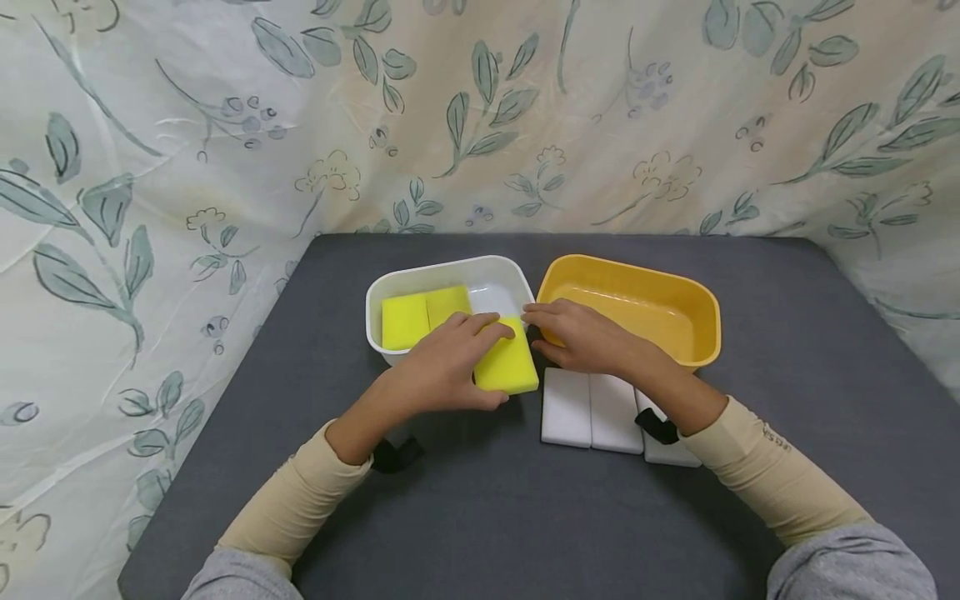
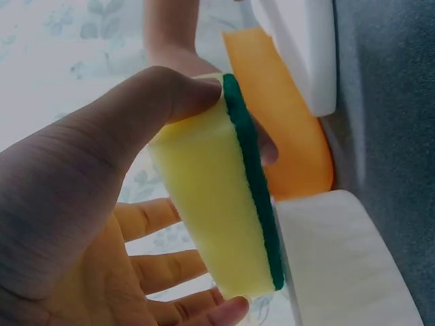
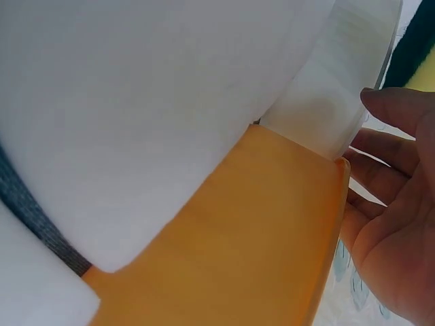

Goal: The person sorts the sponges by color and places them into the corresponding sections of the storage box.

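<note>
A yellow sponge (image 1: pixel 507 362) with a dark green scouring layer (image 2: pixel 253 183) is tilted over the near edge of a white tub (image 1: pixel 450 271). My left hand (image 1: pixel 450 362) grips it, thumb on one edge and fingers on the opposite side. Two more yellow sponges (image 1: pixel 405 322) lie side by side inside the white tub. My right hand (image 1: pixel 577 335) is over the neighbouring corners of the white tub and an orange-yellow tub (image 1: pixel 675 321). Its fingers (image 3: pixel 384 149) are extended and hold nothing; whether they touch a rim I cannot tell.
Three white rectangular blocks (image 1: pixel 566 408) lie in a row on the dark grey table (image 1: pixel 480 508), in front of the orange-yellow tub and partly under my right forearm. A curtain (image 1: pixel 480 117) with a leaf pattern hangs behind the table and along its sides.
</note>
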Demonstrator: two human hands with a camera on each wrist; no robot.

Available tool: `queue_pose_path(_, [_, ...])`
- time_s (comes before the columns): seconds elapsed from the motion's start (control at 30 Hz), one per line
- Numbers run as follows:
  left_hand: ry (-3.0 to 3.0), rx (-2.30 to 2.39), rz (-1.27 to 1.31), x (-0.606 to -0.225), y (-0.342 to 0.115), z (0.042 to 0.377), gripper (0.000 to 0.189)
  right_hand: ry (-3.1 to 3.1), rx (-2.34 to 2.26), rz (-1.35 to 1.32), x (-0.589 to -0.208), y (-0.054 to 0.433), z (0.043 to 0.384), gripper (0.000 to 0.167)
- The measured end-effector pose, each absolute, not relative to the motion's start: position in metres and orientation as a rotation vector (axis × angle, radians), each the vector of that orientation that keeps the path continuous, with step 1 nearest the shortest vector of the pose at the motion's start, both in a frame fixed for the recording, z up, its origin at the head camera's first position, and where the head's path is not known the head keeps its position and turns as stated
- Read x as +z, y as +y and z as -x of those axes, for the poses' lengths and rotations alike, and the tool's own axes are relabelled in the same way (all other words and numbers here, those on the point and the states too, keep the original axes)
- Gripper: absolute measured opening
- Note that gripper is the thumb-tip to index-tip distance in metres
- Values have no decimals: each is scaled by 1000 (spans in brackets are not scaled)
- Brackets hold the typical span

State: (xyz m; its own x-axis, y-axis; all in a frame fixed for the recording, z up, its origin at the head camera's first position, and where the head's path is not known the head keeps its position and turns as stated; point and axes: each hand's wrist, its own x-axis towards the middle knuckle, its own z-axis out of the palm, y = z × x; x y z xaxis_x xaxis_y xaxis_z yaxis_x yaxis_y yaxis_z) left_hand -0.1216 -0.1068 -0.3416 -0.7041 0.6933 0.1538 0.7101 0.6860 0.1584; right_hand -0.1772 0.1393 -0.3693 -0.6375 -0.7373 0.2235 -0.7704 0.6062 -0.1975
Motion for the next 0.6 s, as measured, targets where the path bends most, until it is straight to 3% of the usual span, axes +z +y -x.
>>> queue_pose_path(0.6, [-2870, -465, 1049, -343, -103, 145, 55, -2627, 440, -1337, -369, 141, 179, 45])
